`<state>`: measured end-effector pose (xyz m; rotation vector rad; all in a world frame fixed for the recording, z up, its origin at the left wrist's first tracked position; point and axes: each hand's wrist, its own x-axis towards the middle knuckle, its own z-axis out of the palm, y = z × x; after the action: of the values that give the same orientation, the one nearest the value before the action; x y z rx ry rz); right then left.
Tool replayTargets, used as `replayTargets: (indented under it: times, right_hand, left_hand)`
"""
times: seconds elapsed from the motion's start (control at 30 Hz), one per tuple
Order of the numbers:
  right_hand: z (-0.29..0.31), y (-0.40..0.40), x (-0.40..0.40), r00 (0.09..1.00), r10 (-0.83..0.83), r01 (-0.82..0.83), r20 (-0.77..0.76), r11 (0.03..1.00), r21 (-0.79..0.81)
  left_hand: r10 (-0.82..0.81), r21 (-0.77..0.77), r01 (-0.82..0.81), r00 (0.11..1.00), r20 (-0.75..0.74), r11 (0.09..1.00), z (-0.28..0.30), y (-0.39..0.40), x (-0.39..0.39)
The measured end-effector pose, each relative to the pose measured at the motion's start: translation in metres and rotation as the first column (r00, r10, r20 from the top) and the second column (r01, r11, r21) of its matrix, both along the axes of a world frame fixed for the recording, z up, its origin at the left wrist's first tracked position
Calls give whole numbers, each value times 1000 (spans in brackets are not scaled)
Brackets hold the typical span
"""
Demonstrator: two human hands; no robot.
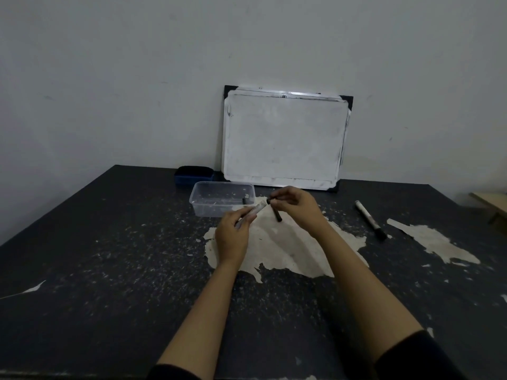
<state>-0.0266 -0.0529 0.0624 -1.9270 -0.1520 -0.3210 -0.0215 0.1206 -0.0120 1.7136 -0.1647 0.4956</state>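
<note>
Dark sleeves (417,355) frame the near edge, and both bare forearms reach away over the worktop (109,256). Left hand (233,237) is curled round a pale marker barrel (259,209), whose far end pokes out toward the other hand. Right hand (299,207) pinches a slim black piece (275,212), probably the marker's cap, by its upper end, so the rest hangs down and toward the camera. The two parts sit just beside each other, tip to tip, above a patch where the dark surface has peeled to bare beige (288,250). Holding them level and close like this suits pulling them apart or pushing them together; I cannot tell which.

Just left of the hands stands a clear plastic container (208,211), with a small dark object (245,200) inside. A second marker (369,218) lies capped to the right, well apart. At the far edge a whiteboard (282,138) leans on the wall, wiped but smeared, with a blue eraser (193,175) beside it.

No brand, label or writing is legible on either marker or on the board.
</note>
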Motion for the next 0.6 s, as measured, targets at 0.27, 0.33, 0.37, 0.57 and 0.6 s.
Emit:
replayTargets:
  times: [0.27,0.33,0.37,0.57,0.6]
  right_hand:
    - [4,4,1,997,21,-13,68,992,-122]
    - [6,4,1,997,42,-33,64,990,-135]
    - [6,4,0,997,48,-40,59,990,-134]
    - [11,7,-4,994,31,-8,101,975,-221]
    - [12,7,-5,994,24,1,104,972,-236]
  left_hand:
    - [-21,9,21,1000,-3,1000,2,0,-2]
    - [-25,11,25,1000,-9,1000,3,0,-3]
    - [-24,10,24,1000,-13,1000,4,0,-4]
    - [-26,-11,26,1000,5,1000,8,-1,-7]
    - [-21,-5,21,1000,12,1000,9,-1,-8]
